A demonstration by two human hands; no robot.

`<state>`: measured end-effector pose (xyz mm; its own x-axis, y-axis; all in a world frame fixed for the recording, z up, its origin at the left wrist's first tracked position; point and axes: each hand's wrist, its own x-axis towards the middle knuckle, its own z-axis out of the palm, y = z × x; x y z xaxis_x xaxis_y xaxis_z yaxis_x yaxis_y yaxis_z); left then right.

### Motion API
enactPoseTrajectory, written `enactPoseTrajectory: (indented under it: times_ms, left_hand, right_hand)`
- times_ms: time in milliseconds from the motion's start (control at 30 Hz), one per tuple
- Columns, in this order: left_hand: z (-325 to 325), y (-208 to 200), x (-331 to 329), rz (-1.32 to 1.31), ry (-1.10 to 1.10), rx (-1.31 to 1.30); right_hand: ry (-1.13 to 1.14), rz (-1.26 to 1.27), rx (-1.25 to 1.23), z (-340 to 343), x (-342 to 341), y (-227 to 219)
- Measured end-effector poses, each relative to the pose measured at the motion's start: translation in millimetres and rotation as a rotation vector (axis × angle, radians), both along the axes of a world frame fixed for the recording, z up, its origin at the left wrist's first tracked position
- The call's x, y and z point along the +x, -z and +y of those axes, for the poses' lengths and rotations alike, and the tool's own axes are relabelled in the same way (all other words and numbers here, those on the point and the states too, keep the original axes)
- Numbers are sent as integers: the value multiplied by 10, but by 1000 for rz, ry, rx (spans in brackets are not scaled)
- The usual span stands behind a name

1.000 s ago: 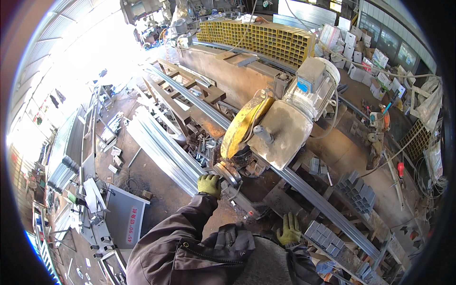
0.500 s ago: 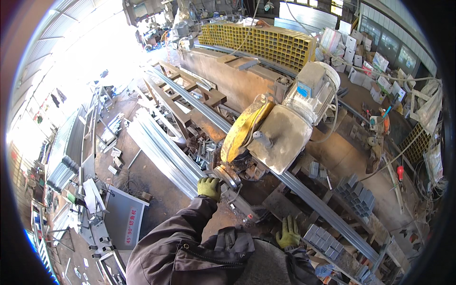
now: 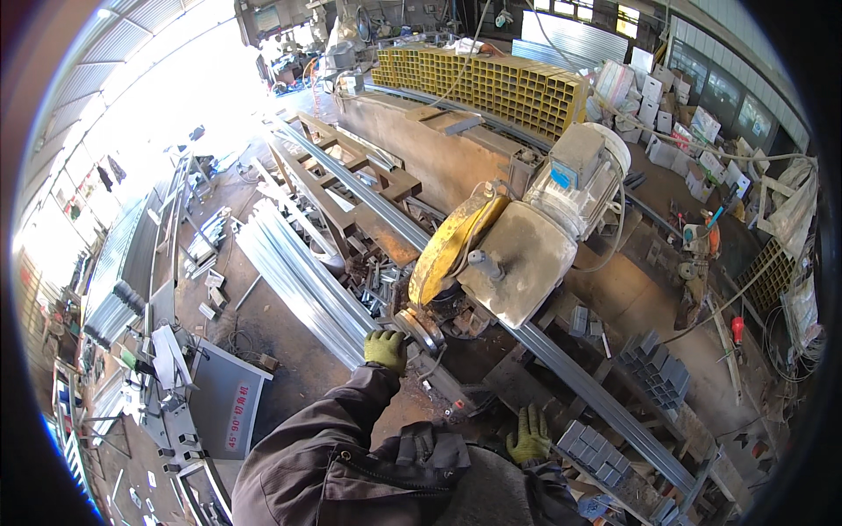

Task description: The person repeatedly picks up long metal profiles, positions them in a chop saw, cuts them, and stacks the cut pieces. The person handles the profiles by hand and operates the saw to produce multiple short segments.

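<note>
My left hand (image 3: 386, 349), in a yellow-green glove, has its fingers curled beside a round metal handwheel (image 3: 419, 329); whatever they grip is hidden under the glove. Lower and to the right, my right hand (image 3: 530, 436), gloved alike, has its fingers stretched out and holds nothing. Ahead stands a cutting saw with a yellow blade guard (image 3: 458, 245), a dusty cover plate (image 3: 517, 263) and a grey motor (image 3: 583, 180). Long metal profiles (image 3: 596, 394) run beneath the saw, continuing on its far left side (image 3: 368, 197).
Cut grey pieces (image 3: 596, 451) are stacked beside my right hand, with another stack (image 3: 658, 373) beyond the profiles. Shiny long bars (image 3: 303, 280) lie at the left. A grey panel (image 3: 215, 399) stands lower left. Yellow square tubes (image 3: 482, 83) are piled at the back.
The view has shifted slightly. My right hand sits a little lower, its fingers closer together and more upright. My left hand stays by the handwheel.
</note>
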<state>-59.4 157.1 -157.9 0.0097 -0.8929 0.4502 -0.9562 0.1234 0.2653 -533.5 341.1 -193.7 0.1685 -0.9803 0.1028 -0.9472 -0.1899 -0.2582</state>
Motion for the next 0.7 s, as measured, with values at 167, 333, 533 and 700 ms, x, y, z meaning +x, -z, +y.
enactPoseTrajectory:
  times_ms: [167, 333, 533, 700]
  left_hand:
    - [6, -16, -3, 10, -7, 56]
    - [12, -34, -7, 10, -1, 37]
    - [-4, -14, -4, -30, -5, -33]
    - [3, -21, -14, -6, 1, -23]
  right_hand:
    - [-37, 31, -80, 5, -16, -6]
    - [-40, 18, -65, 1, -21, -30]
    - [-48, 21, -44, 2, -32, -27]
    - [-28, 31, 28, 2, -38, -30]
